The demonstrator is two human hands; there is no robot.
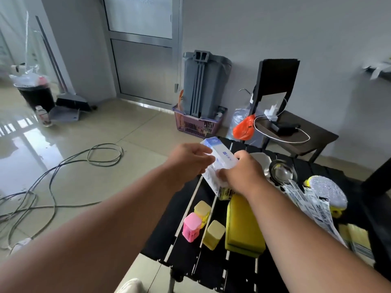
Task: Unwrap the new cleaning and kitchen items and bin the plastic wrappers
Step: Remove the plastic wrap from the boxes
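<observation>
Head view: I hold a wrapped blue-and-white packet (220, 163) over the far left corner of the black slatted table (186, 246). My left hand (188, 163) pinches its upper left side; my right hand (241, 176) grips the clear wrapper at its near end. Step in hand, as I judge it: opening this wrapper. Next, the film must be torn or peeled apart, then binned. The packet's long axis runs from far-left to near-right, blue end pointing away from me.
</observation>
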